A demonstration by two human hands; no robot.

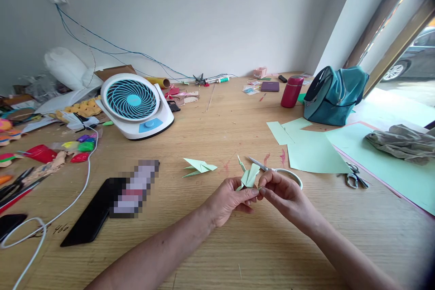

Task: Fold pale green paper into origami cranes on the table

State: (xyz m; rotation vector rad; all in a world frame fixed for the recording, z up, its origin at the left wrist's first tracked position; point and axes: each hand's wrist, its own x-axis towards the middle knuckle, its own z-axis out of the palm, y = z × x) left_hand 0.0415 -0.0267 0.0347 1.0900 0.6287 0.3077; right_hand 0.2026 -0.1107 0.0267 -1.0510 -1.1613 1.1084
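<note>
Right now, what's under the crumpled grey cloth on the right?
The grey cloth lies on a big light green paper sheet spread over the wooden table. A pink edge peeks out beneath that sheet. Anything directly under the cloth's folds is covered and cannot be seen.

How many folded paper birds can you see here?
2. One folded green paper bird lies on the wooden table, left of the hands. A second paper bird is held between the left hand and right hand. Others could be hidden in the clutter.
</note>
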